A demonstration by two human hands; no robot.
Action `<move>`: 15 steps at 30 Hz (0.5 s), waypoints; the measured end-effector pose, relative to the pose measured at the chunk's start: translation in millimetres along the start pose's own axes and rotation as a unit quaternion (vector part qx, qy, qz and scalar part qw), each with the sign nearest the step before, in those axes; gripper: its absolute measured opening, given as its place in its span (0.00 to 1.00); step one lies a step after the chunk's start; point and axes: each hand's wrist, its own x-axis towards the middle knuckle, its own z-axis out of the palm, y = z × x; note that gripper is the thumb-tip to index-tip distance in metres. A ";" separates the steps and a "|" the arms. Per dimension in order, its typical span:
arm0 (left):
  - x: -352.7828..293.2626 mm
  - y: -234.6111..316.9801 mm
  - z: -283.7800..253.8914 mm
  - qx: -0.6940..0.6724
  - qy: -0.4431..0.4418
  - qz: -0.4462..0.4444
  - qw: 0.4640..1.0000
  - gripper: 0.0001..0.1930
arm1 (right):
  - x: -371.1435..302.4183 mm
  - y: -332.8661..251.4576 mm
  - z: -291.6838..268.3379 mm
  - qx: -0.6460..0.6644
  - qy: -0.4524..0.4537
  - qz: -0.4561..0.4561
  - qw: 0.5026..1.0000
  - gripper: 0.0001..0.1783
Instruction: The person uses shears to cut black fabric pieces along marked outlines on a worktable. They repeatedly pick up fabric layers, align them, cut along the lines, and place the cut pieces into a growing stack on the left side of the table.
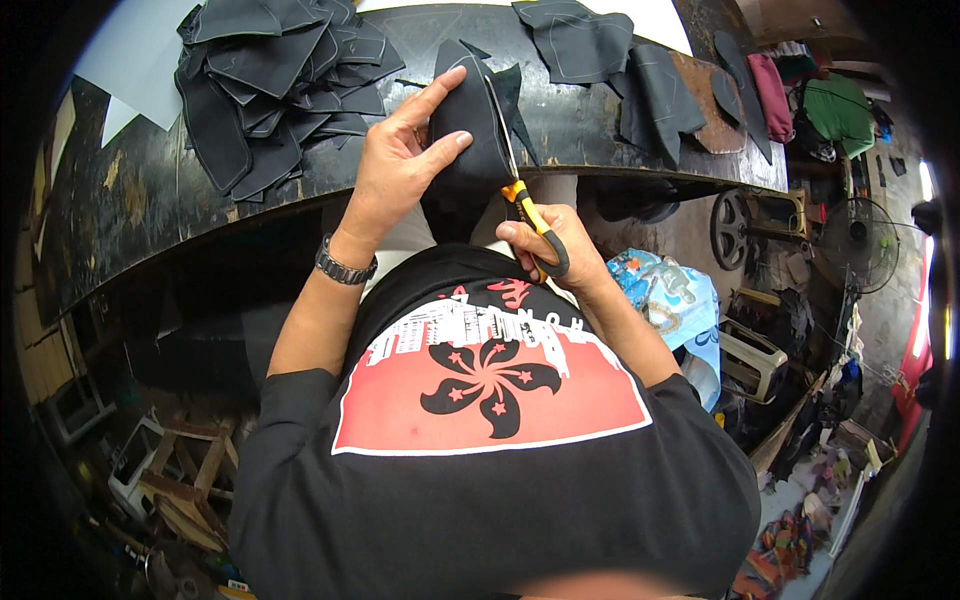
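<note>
My left hand (pixel 396 165) grips a black leather-like piece (pixel 466 125) at the table's near edge, with its thumb and forefinger lying on top. My other fingers are partly hidden. My right hand (pixel 565 240) is closed round the handles of a pair of scissors (pixel 541 222) with yellow and black grips. The blades point away from me, along the right edge of the piece. To the right of the blades hangs a narrow, pointed black strip (pixel 513 105); whether it is fully separated I cannot tell.
A heap of black cut pieces (pixel 265 75) with pale outlines lies on the worn black table (pixel 130 205) at left. More marked black sheets (pixel 580 45) lie at right, beside a brown piece (pixel 712 100). A fan (pixel 857 245) and a spoked wheel (pixel 731 228) stand at far right.
</note>
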 end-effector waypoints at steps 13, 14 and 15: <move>-12.5 0.4 15.4 -0.014 -0.012 0.001 1.000 0.30 | 10.0 -3.9 -4.4 0.057 -0.023 -0.034 0.998 0.21; -12.6 0.0 14.6 -0.015 -0.017 -0.004 1.000 0.31 | 8.5 -2.5 -3.5 0.056 -0.020 -0.033 0.998 0.21; -11.4 -0.7 14.5 -0.016 -0.023 -0.008 1.000 0.31 | 7.7 -1.6 -2.9 0.052 -0.012 -0.033 0.998 0.21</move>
